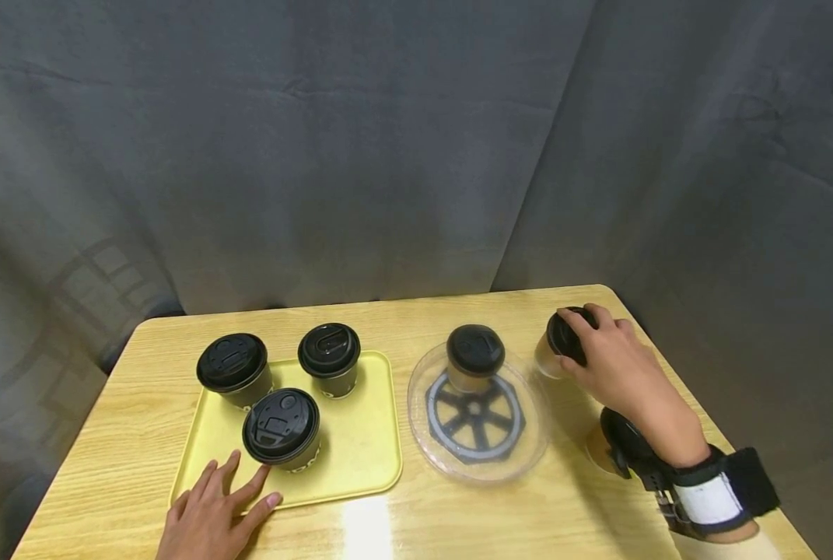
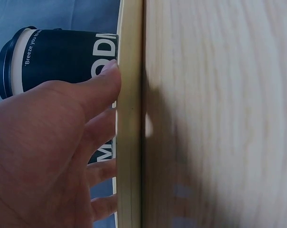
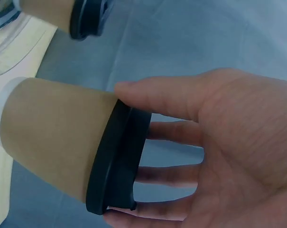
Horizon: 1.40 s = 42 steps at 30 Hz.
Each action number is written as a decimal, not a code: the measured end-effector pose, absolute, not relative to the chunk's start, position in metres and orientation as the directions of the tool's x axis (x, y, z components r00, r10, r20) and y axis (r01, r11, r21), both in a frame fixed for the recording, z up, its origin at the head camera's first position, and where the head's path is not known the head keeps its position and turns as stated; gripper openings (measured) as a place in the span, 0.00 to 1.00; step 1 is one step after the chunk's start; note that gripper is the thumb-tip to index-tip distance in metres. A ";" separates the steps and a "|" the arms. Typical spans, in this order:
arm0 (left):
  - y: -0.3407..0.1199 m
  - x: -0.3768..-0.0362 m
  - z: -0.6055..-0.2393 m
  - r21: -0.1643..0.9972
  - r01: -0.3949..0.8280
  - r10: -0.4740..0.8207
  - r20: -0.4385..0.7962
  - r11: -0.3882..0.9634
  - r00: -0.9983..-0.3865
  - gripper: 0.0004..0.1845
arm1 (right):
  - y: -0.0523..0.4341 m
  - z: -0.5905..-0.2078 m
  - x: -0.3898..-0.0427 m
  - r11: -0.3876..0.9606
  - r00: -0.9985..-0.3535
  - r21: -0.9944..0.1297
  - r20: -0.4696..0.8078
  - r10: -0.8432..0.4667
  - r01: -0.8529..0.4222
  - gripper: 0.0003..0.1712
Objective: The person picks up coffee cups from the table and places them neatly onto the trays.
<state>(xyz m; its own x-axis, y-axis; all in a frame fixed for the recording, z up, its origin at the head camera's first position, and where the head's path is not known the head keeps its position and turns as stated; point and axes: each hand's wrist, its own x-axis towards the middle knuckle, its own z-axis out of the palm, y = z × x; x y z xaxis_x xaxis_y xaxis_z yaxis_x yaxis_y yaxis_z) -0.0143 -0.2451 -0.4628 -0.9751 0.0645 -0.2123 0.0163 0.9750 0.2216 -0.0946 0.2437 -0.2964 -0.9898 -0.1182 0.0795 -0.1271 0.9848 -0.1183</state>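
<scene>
Gripping a seemingly tilted brown cup (image 1: 552,350) by its lid, right hand (image 1: 615,365).

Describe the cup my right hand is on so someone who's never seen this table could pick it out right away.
Start at the wooden table and go to its far right corner, past the clear round plate. The brown paper cup there has the right hand gripping its black lid. Unlike the brown cup on the plate, it tilts on the bare table.

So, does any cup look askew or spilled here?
Yes: the brown cup by the table's right edge is tilted, with the right hand gripping its lid. Nothing is spilled; the other cups stand upright.
</scene>
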 end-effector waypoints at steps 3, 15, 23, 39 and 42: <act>-0.245 -0.014 -0.462 0.220 0.015 0.063 -0.211 0.975 -0.975 0.38 | 0.239 -0.293 -0.087 0.983 -0.984 -0.105 0.110 -0.140 -0.151 0.37; -0.245 -0.015 -0.460 0.221 0.011 0.061 -0.221 0.975 -0.973 0.39 | 0.207 -0.288 -0.059 0.965 -0.972 -0.136 0.109 -0.209 -0.223 0.37; -0.243 -0.017 -0.460 0.226 -0.014 0.046 -0.260 0.974 -0.965 0.41 | 0.182 -0.305 -0.049 0.960 -0.966 -0.119 0.092 -0.242 -0.252 0.38; -0.242 -0.015 -0.461 0.213 -0.010 0.041 -0.236 0.977 -0.971 0.40 | 0.148 -0.342 -0.044 0.934 -0.943 -0.134 0.079 -0.322 -0.331 0.39; -0.242 -0.015 -0.461 0.211 -0.012 0.038 -0.236 0.977 -0.971 0.40 | 0.146 -0.346 -0.045 0.932 -0.940 -0.131 0.095 -0.329 -0.339 0.39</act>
<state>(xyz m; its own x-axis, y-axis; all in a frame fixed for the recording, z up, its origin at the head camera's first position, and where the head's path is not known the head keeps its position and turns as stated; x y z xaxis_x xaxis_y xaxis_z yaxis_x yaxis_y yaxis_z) -0.0147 -0.2425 -0.4614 -0.9711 0.0385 -0.2357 -0.0124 0.9774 0.2109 -0.0449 0.1463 -0.3456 -0.9396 -0.3288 0.0948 -0.3392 0.9316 -0.1309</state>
